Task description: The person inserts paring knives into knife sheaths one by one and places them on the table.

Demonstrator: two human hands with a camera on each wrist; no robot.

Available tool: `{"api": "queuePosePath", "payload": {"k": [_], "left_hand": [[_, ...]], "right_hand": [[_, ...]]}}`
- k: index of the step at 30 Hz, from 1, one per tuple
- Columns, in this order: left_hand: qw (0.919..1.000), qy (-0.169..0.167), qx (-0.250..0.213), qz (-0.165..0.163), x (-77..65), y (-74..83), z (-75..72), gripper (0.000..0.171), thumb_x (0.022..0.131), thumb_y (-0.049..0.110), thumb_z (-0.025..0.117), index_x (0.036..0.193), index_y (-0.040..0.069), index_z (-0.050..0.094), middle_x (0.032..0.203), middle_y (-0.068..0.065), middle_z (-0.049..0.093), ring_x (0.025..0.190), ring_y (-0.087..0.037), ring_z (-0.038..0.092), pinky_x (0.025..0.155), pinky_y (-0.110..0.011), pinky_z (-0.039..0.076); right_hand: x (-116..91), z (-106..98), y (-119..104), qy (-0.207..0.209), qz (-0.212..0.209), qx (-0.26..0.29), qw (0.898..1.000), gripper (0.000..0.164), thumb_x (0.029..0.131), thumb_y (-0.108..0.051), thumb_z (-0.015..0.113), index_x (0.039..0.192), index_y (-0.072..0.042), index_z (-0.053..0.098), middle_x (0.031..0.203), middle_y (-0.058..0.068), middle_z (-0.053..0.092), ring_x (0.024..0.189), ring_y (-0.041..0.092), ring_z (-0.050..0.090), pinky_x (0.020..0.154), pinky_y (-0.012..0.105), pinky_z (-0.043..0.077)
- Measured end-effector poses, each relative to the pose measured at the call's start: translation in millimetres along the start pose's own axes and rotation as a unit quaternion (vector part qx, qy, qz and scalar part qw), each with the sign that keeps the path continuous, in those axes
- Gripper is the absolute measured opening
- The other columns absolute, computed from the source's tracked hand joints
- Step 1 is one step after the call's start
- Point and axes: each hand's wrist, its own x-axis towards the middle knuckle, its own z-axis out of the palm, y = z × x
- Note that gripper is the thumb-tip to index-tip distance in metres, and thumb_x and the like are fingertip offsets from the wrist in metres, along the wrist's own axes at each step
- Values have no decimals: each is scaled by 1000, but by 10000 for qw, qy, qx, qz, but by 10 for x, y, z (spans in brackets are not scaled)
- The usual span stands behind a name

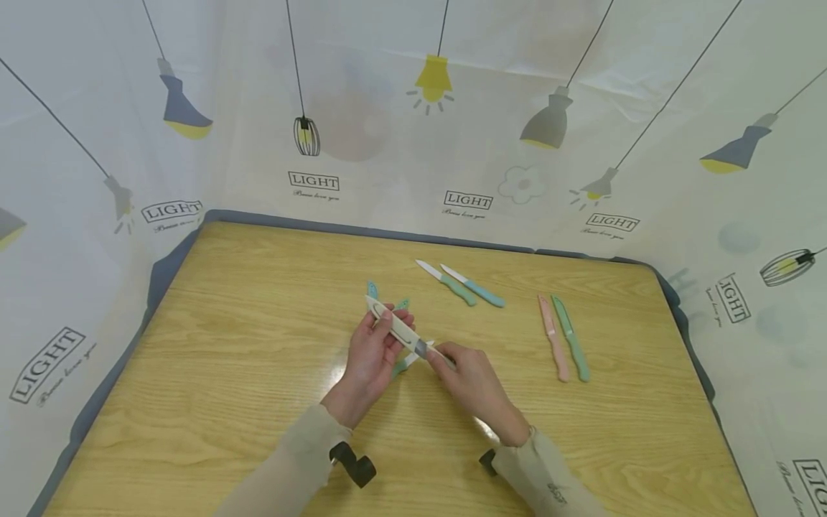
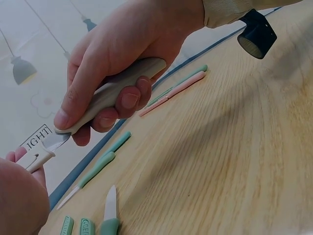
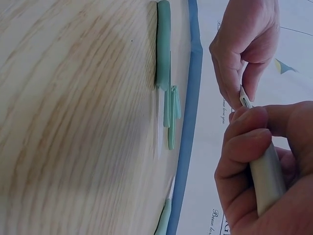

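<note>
My left hand (image 1: 367,362) holds a cream blade sheath (image 1: 395,324) between thumb and fingers. My right hand (image 1: 474,379) grips the cream handle (image 2: 113,89) of a small paring knife. A short stretch of the metal blade (image 2: 56,141) shows between the handle and the sheath's mouth; the rest of it is hidden inside the sheath. Just below the hands, a bare-bladed green knife (image 1: 403,365) lies on the table. Past the left fingers lie a blue sheath (image 1: 372,289) and a green sheath (image 1: 403,304), both partly covered in the head view.
Toward the back of the wooden table (image 1: 245,323) lie a green knife (image 1: 459,290) and a blue knife (image 1: 481,291), blades bare. At the right, a pink knife (image 1: 554,345) and another green knife (image 1: 572,343) lie side by side, sheathed. Printed curtains (image 1: 381,165) surround the table.
</note>
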Motion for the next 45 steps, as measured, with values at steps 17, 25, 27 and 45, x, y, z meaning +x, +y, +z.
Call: {"api": "queuePosePath", "payload": {"k": [17,25,27,45], "left_hand": [[9998,-134,143,68,-19,-47,10,37,104,16,41,134,-5,36,116,-14,56,112,-26,59,99,-34,46],[9999,-39,96,75,-5,-71,35,34,104,15,42,131,-4,39,114,-13,58,110,-26,60,98,-34,47],[10000,-31,67,42,-3,-66,27,34,104,16,43,131,-3,39,116,-15,57,110,-25,61,99,-34,47],[9978,-216,559,-269,-1,8,-37,47,100,12,51,142,-7,39,139,-24,48,125,-33,49,96,-34,49]], "right_hand": [[75,37,-37,-16,133,107,9999,28,98,-34,55,92,-11,70,57,-8,51,44,5,39,39,20,32],[104,53,-34,6,191,58,9998,30,99,-35,54,98,-10,71,57,-7,52,45,5,40,39,21,34],[108,57,-32,5,184,73,9998,31,99,-35,54,98,-10,71,57,-7,52,45,5,40,39,21,34],[8,35,75,574,-610,-2464,9655,22,86,-26,72,96,-8,70,82,-1,62,65,8,52,54,24,47]]}}
